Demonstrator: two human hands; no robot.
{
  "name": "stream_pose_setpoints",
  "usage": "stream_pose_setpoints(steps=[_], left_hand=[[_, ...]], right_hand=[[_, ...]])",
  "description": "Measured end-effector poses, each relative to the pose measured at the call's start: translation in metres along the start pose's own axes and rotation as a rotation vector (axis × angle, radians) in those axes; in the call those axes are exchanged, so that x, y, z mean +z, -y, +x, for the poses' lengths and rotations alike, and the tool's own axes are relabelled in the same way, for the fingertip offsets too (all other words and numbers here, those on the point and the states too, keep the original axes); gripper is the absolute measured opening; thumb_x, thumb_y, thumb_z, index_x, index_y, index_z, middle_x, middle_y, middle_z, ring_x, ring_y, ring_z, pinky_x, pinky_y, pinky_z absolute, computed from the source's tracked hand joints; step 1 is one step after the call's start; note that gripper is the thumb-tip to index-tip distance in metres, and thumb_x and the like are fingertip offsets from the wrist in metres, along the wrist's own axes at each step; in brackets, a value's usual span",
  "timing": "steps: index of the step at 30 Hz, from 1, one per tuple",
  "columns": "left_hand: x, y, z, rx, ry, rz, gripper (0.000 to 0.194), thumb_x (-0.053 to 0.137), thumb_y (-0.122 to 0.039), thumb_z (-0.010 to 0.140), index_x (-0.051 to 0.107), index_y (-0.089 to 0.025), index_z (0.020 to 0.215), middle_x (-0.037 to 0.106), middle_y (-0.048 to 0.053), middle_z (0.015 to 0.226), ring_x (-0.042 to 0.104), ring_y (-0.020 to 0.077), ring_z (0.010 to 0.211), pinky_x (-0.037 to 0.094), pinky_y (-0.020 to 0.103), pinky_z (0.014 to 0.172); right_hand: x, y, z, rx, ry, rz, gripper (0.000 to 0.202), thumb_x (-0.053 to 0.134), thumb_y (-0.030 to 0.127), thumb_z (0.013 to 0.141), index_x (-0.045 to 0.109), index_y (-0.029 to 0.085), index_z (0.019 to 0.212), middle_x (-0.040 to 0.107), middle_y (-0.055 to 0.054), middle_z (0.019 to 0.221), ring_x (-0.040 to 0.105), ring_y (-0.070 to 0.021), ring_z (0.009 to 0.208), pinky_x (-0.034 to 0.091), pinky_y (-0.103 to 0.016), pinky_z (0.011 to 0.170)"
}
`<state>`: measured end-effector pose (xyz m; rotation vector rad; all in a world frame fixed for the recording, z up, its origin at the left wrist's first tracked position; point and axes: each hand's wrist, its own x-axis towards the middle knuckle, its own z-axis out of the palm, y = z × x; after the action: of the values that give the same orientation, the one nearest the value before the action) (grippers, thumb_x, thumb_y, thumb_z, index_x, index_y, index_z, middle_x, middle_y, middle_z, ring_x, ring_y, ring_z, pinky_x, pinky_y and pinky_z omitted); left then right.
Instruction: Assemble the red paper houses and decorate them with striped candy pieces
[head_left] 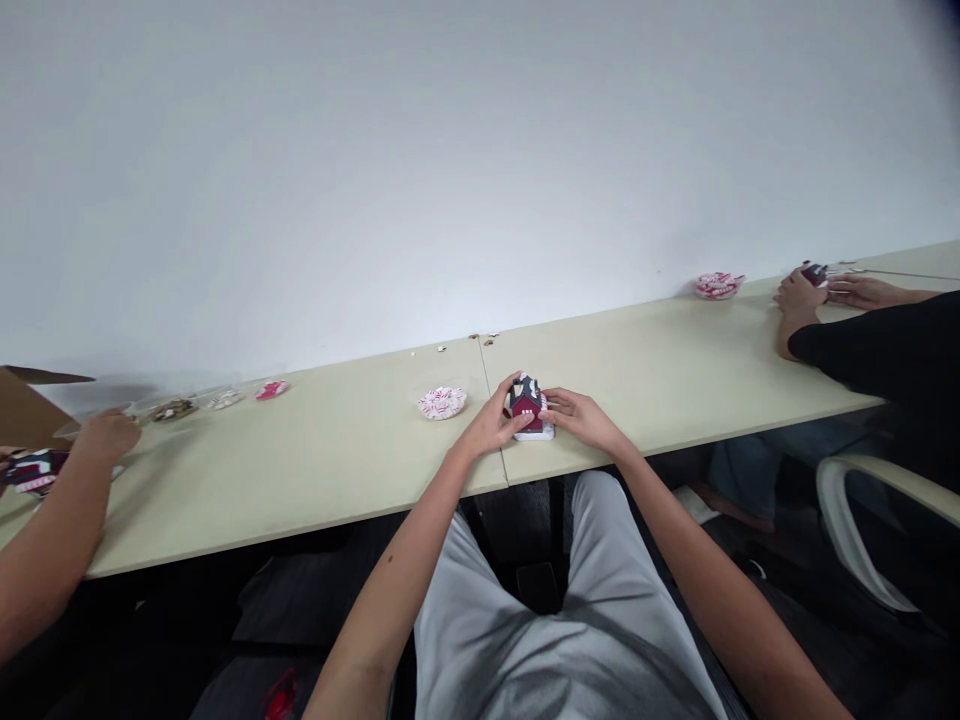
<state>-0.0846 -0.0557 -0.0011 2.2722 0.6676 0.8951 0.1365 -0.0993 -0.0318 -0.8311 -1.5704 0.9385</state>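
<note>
So I've got one little house model [527, 405] on the near edge of the table [315, 470], right in front of me. My left hand [491, 420] cups its left side and my right hand [581, 418] presses its right side, so both are closed around it. It's dark red with a dark roof and white trim, sitting on a white base. Just left sits one dish of red-and-white candies [442, 403]; a second dish [718, 285] is far right. Two other people's hands work at either end.

A small house model [528, 405] sits on the table [315, 470], right of a dish [442, 403].
</note>
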Motion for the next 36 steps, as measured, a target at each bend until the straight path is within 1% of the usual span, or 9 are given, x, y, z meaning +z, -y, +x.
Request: stream_pose_setpoints(steps=[3,9,12,15,19,23,27,32,36], left_hand=[[0.0,0.001,0.0,-0.002,0.001,-0.001,0.083,0.061,-0.056,0.09,0.023,-0.025,0.157,0.038,0.014,0.158,0.047,0.0315,0.137,0.042,0.046,0.115],[-0.002,0.001,0.0,-0.002,-0.002,0.008,0.082,0.058,-0.055,0.092,0.021,-0.024,0.158,0.041,0.014,0.155,0.052,0.03,0.132,0.045,0.044,0.111],[-0.001,0.002,0.0,0.004,-0.005,0.014,0.083,0.059,-0.055,0.091,0.022,-0.024,0.158,0.04,0.015,0.156,0.051,0.0303,0.132,0.045,0.043,0.111],[-0.001,0.002,0.0,0.007,0.0,0.016,0.084,0.058,-0.054,0.092,0.019,-0.024,0.159,0.039,0.015,0.157,0.052,0.0303,0.131,0.046,0.043,0.109],[-0.001,0.002,0.0,0.012,0.003,0.035,0.083,0.058,-0.053,0.092,0.02,-0.022,0.159,0.038,0.016,0.157,0.049,0.0308,0.135,0.043,0.044,0.113],[-0.001,0.002,-0.001,0.018,0.004,0.039,0.083,0.058,-0.053,0.092,0.02,-0.022,0.159,0.037,0.016,0.158,0.048,0.0312,0.137,0.042,0.044,0.114],[0.0,0.003,-0.001,0.033,0.002,0.038,0.083,0.057,-0.053,0.093,0.019,-0.022,0.159,0.035,0.016,0.16,0.045,0.0316,0.14,0.037,0.045,0.119],[0.0,0.002,-0.001,0.053,0.007,0.023,0.084,0.056,-0.054,0.093,0.017,-0.021,0.16,0.033,0.017,0.161,0.044,0.0319,0.14,0.04,0.046,0.116],[0.001,0.003,-0.002,0.061,-0.003,0.056,0.085,0.055,-0.054,0.094,0.015,-0.022,0.16,0.028,0.016,0.163,0.039,0.0322,0.144,0.032,0.047,0.122]], right_hand=[[-0.001,0.0,0.0,-0.007,0.007,-0.017,0.045,0.073,0.044,0.086,0.064,0.021,0.123,0.066,-0.01,0.131,0.064,-0.0268,0.122,0.049,-0.045,0.11],[-0.002,-0.006,0.0,-0.011,0.037,0.012,0.049,0.072,0.045,0.086,0.062,0.021,0.127,0.066,-0.01,0.133,0.061,-0.0272,0.126,0.046,-0.045,0.112],[-0.001,-0.01,0.002,-0.004,0.013,0.02,0.049,0.074,0.045,0.084,0.063,0.021,0.126,0.066,-0.01,0.132,0.062,-0.0272,0.124,0.047,-0.046,0.112],[-0.001,-0.013,0.003,0.011,-0.001,0.019,0.05,0.075,0.045,0.084,0.064,0.021,0.127,0.067,-0.009,0.131,0.064,-0.0274,0.122,0.049,-0.046,0.11],[-0.001,-0.013,0.004,0.016,-0.014,-0.023,0.052,0.075,0.045,0.084,0.064,0.021,0.129,0.067,-0.009,0.131,0.065,-0.0278,0.121,0.052,-0.045,0.107],[-0.002,-0.008,0.004,-0.002,-0.004,-0.116,0.05,0.072,0.043,0.087,0.064,0.02,0.13,0.066,-0.009,0.132,0.065,-0.0277,0.12,0.052,-0.044,0.106],[-0.002,-0.005,0.003,-0.011,-0.002,-0.163,0.051,0.07,0.041,0.088,0.062,0.019,0.133,0.066,-0.01,0.132,0.066,-0.0278,0.118,0.052,-0.044,0.105],[-0.001,-0.003,0.004,-0.019,0.005,-0.174,0.049,0.069,0.041,0.089,0.063,0.02,0.133,0.067,-0.01,0.13,0.066,-0.027,0.116,0.053,-0.043,0.103],[-0.001,-0.004,0.005,-0.007,-0.027,-0.183,0.048,0.072,0.04,0.086,0.066,0.019,0.129,0.069,-0.01,0.127,0.067,-0.0268,0.113,0.057,-0.04,0.096]])
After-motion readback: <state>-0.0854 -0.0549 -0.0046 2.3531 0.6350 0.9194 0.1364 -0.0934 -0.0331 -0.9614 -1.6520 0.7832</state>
